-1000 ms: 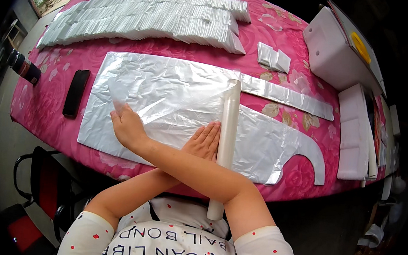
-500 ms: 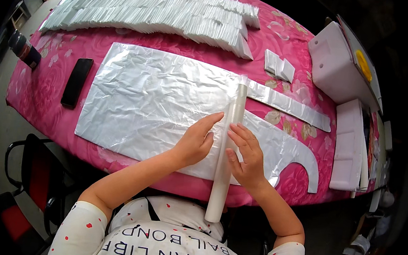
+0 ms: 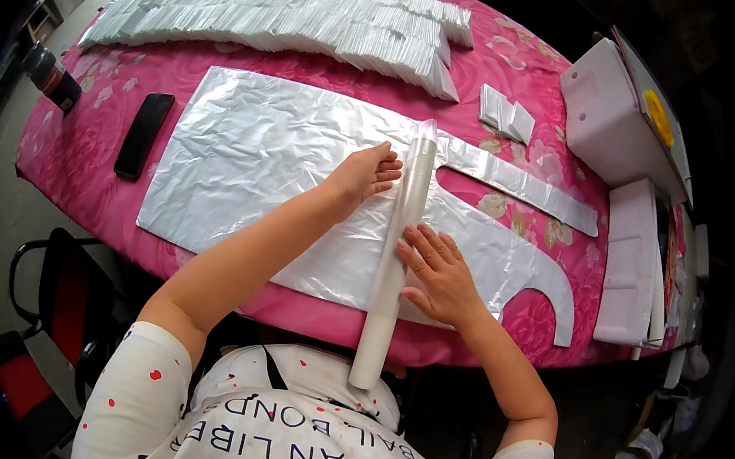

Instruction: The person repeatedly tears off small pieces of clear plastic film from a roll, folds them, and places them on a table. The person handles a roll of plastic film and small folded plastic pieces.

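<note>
A long whitish roll (image 3: 387,288) lies across a stack of silvery-white plastic aprons (image 3: 260,159); its near end overhangs the table edge toward my body. The aprons have cut-out curved straps on the right. My left hand (image 3: 365,175) is beside the upper part of the roll, on its left, fingers loosely bent and apart, holding nothing. Against the roll's right side rests my right hand (image 3: 436,273), open, with fingers spread and fingertips on it. Clear film shows at the roll's far end.
Rows of folded white plastic packets (image 3: 281,16) line the far side of the pink flowered tablecloth (image 3: 94,153). A few loose packets (image 3: 506,113) lie at right. A black phone (image 3: 143,136) and dark bottle (image 3: 51,78) are at left. White foam boxes (image 3: 605,110) stand at right.
The roll has shifted slightly left over the aprons. My left hand has moved farther up along it, and my right hand has moved slightly down and left, its palm flatter.
</note>
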The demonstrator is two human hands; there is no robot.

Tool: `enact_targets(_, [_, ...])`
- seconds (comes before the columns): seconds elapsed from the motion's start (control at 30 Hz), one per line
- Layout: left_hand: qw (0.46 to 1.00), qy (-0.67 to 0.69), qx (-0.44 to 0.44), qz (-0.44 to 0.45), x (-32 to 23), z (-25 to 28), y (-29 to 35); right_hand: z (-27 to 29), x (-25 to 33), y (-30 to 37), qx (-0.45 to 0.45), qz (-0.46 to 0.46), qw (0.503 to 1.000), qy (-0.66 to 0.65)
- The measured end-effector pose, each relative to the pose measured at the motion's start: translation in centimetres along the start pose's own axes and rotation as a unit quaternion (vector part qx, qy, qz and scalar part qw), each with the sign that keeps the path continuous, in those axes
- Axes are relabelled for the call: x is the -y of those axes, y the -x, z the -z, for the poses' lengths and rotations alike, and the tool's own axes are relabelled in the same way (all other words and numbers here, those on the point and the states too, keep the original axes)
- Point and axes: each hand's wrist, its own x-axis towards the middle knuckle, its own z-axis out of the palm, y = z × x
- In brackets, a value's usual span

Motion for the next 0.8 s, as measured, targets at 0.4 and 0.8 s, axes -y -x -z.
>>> enact_targets(0.4, [0.955, -0.203, -0.172, -0.127, -5.1, 18.9, 19.1, -2.2, 13.8, -17.4, -0.038, 0.264, 0.890, -0.370])
enact_targets(0.8, [0.840, -0.450, -0.263, -0.152, 0.0, 20.2, 27.3, -9.8, 14.6, -29.9, -0.049, 0.152, 0.985, -0.063])
